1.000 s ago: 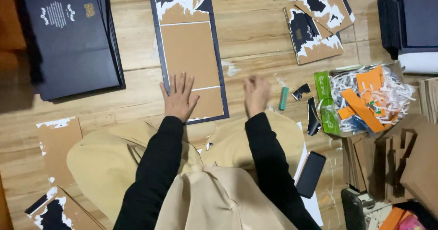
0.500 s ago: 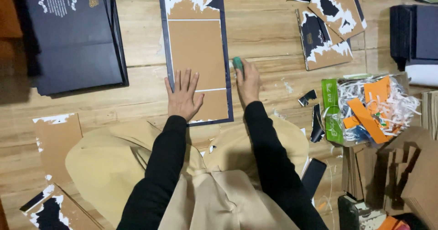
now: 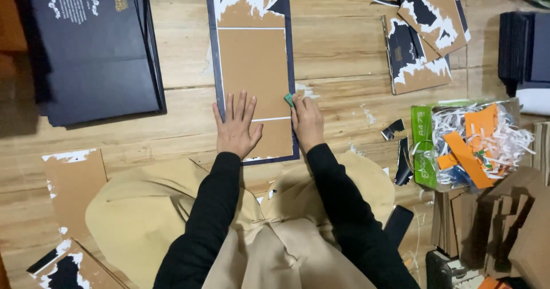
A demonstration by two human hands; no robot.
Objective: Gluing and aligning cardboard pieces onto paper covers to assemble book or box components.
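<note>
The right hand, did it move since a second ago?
Yes. The right hand came in from the bare floor beside the brown board to the board's right edge, now holding a small green tool there.

Brown board (image 3: 252, 65), navy border, flat; green tool (image 3: 289, 99) on edge.

- cardboard panel (image 3: 253, 65): matt brown board, dark navy paper border, ragged white torn-paper patches at the top edge;
- floor (image 3: 338, 48): wooden planks, light, grained, faint sheen;
- left hand (image 3: 236, 127) lies flat on the board; right hand (image 3: 307, 122) grips a small green tool (image 3: 289, 99), seemingly plastic;
- dark folders (image 3: 91, 48): smooth navy paper, slight gloss;
- bag of scraps (image 3: 475, 145): clear glossy plastic, shredded white and orange paper;
- sleeves (image 3: 209, 220): black cloth; trousers (image 3: 137, 214): matt tan cloth.
</note>
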